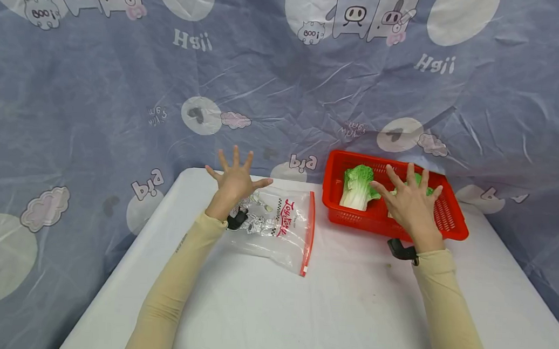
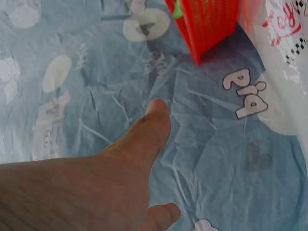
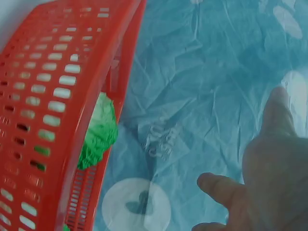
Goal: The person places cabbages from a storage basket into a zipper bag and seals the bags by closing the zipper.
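Note:
My left hand is held up with its fingers spread, over the left part of a clear zip bag with a red zip edge and red lettering. Nothing is in it. My right hand, fingers also spread and holding nothing, hovers in front of a red plastic basket. Inside the basket, on the left, lies a green and white Chinese cabbage. A second leafy green piece shows partly behind my right fingers. In the right wrist view, green leaves show past the basket's perforated wall.
A white-covered table carries the bag and basket. Behind it and at both sides hangs a blue-grey printed curtain, close to the table's far edge. A small black device is strapped at my right wrist.

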Available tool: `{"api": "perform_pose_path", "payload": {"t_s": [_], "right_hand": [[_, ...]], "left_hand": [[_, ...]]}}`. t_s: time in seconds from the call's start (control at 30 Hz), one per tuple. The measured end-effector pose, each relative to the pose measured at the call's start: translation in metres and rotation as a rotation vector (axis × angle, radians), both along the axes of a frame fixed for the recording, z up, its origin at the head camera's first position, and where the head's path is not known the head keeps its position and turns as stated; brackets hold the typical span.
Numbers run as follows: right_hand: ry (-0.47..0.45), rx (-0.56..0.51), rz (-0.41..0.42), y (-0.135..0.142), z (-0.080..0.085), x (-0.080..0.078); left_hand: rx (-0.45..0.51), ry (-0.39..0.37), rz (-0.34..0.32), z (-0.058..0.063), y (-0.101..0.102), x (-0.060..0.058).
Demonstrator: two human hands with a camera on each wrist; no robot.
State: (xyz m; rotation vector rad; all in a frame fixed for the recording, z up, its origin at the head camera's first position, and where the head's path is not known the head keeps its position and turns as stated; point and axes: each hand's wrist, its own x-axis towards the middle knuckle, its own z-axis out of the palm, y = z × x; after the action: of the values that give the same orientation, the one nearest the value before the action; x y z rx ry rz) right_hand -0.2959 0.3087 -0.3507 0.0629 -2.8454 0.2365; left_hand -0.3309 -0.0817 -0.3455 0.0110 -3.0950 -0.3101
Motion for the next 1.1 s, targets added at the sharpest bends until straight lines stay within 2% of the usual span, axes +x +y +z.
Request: {"api": "perform_pose_path", "payload": {"t_s": [0.1,0.17,0.27,0.37,0.47,0.6,0.7,0.87,0.97,1.1], "right_hand": [[0.034,0.008,0.016,-0.01,0.001,0.004],[0.062,-0.013,0.036,-0.018,-0.001,0.007],[0.112,-0.114,0.105,-0.033,-0.009,0.013],[0.164,-0.232,0.18,-0.05,-0.023,0.019],[0.19,-0.32,0.237,-0.067,-0.04,0.027],[0.104,-0.404,0.26,-0.085,-0.064,0.034],[0.019,-0.44,0.26,-0.092,-0.084,0.036],[-0.079,-0.482,0.278,-0.095,-0.108,0.038],[-0.114,-0.514,0.285,-0.096,-0.115,0.04],[-0.145,-0.528,0.286,-0.097,-0.12,0.038]], "left_hand": [[-0.031,0.045,-0.019,-0.003,0.013,0.004],[-0.042,0.089,-0.056,-0.009,0.026,0.008],[-0.064,0.154,-0.134,-0.022,0.05,0.018],[-0.062,0.177,-0.214,-0.039,0.078,0.029],[-0.039,0.182,-0.267,-0.061,0.102,0.036],[-0.017,0.148,-0.288,-0.088,0.126,0.034],[-0.002,0.113,-0.291,-0.103,0.135,0.031],[-0.003,0.088,-0.314,-0.121,0.136,0.029],[0.005,0.079,-0.343,-0.125,0.134,0.03],[0.06,0.069,-0.379,-0.122,0.129,0.031]]}}
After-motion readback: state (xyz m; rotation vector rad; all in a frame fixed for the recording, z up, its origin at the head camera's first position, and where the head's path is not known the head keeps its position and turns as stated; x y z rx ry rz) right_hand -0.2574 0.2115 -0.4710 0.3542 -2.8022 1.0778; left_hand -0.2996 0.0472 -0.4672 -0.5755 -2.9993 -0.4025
